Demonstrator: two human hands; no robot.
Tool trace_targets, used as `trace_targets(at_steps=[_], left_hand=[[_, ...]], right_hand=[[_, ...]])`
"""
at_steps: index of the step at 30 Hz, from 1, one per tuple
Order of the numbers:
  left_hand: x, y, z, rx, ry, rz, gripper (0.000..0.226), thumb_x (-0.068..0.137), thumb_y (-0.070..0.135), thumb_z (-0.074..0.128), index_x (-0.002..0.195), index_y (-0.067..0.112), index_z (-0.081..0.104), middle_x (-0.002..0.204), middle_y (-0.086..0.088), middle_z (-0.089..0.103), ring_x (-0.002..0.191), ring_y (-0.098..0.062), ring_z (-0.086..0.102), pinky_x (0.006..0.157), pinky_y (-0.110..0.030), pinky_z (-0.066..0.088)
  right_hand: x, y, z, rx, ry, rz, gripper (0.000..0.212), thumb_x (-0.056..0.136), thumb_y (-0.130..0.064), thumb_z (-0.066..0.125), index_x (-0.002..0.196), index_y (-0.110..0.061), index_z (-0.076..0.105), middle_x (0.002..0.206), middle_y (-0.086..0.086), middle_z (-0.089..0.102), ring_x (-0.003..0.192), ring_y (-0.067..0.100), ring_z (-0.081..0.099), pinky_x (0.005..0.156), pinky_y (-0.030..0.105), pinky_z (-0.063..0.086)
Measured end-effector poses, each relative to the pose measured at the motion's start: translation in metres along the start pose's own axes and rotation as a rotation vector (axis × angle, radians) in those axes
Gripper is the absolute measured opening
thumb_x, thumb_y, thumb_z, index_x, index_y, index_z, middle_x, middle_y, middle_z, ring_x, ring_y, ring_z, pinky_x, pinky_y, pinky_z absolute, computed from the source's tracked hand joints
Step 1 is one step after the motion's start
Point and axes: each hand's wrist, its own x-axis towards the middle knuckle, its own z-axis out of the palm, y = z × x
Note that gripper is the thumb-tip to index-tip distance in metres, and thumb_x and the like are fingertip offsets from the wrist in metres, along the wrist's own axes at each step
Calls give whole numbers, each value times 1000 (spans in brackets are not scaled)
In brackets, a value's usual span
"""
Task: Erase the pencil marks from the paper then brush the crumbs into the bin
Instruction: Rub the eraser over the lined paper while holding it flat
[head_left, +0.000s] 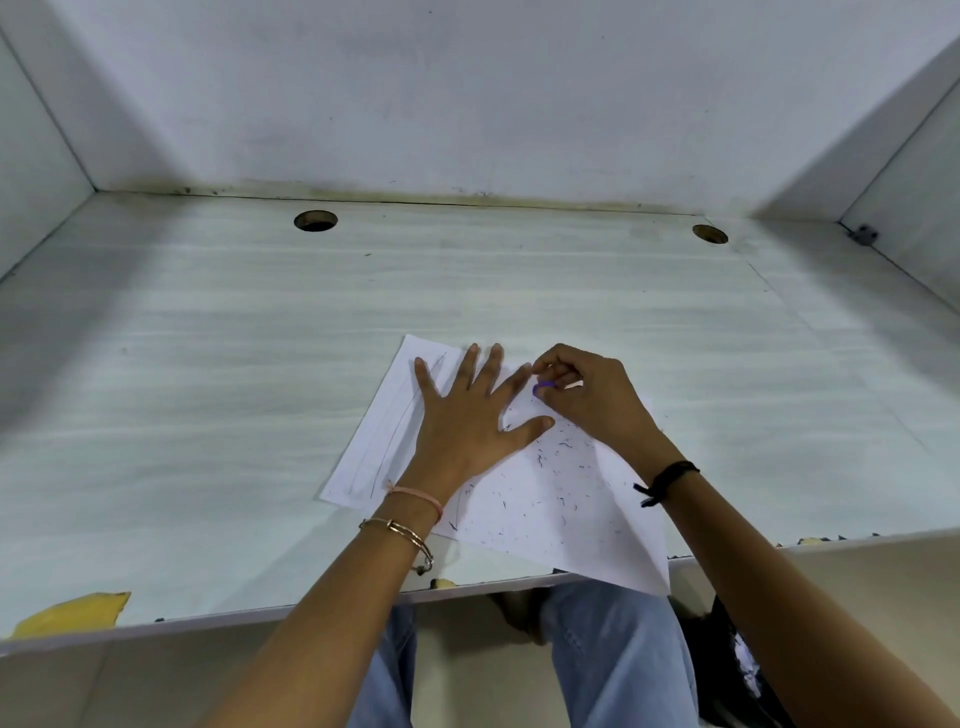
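A white sheet of paper (566, 499) lies on the desk, its near corner hanging over the front edge. Long pencil lines (395, 431) run along its left part. Dark eraser crumbs (550, 467) are scattered over its middle and right. My left hand (467, 415) lies flat on the paper with fingers spread, pressing it down. My right hand (587, 395) pinches a small purple eraser (544, 386) against the paper near its far edge, just right of my left fingertips. No bin is in view.
The pale wood-grain desk (260, 364) has partition walls at the back and both sides, and two round cable holes (315, 221) near the back. Yellow tape (72, 613) sticks to the front edge at left. My legs show below the desk.
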Motion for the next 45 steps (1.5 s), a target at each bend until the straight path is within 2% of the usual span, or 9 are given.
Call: trace_targets(at_steps=[6,11,16,21,27,34,37,40,45], left_hand=[[2,0,3,9,7,-9,80,82,85,18,151,47,5,163,7,-5,149,-19,-12,105,-73,-13],[1,0,1,-15,-17,-19,81,80,85,16,151,49,4,162,8,-9,149,-17,-15,106,-71,-16],[2,-1,3,0,11,0,81,82,85,18,152,46,5,163,5,-5,149,-20,-13,104,-73,-14],[0,0,0,-15,-5,-12,81,81,85,18,151,46,6,163,7,-7,149,-18,-14,106,-71,-16],[0,0,1,-8,9,1,81,81,84,16,152,46,6,163,5,-4,150,-20,-11,105,-73,-15],[0,0,-1,-5,-7,-6,83,79,85,12,152,45,6,163,7,-6,149,-18,-12,106,-72,-14],[0,0,2,-2,2,-2,81,81,84,15,152,45,6,163,5,-4,150,-19,-11,105,-73,-14],[0,0,1,-12,-10,-5,81,82,84,18,152,45,6,163,6,-6,149,-18,-12,105,-72,-15],[-1,1,-4,-20,-29,-17,83,80,84,16,152,45,6,163,8,-9,149,-17,-14,106,-71,-15]], right_hand=[[8,-4,3,-97,-41,5,4,75,-1,68,76,-5,69,63,-4,62,53,3,53,50,8,41],[30,3,-12,-214,50,-16,6,75,1,64,73,-3,67,68,6,66,60,14,55,56,22,41],[14,-11,2,-193,-93,-42,6,73,-2,65,73,-7,68,63,-5,61,51,1,52,49,11,40],[37,3,-14,-310,18,-32,10,72,3,61,69,-6,64,73,9,68,70,25,63,61,32,50],[17,-14,4,-227,-107,-62,8,74,2,63,71,-6,65,70,4,65,58,12,54,51,12,39],[40,-3,-19,-256,-61,-15,9,76,2,64,72,-5,63,78,12,69,70,23,63,60,26,47],[23,-13,-4,-202,-128,-55,6,76,1,64,74,-4,65,69,3,65,57,11,55,51,13,41],[19,-5,-1,-205,-114,-58,6,76,-1,63,73,-6,64,64,-4,60,53,4,49,49,11,36],[43,5,-15,-257,-53,-2,6,77,1,64,73,-5,63,78,10,69,71,24,63,62,32,50]])
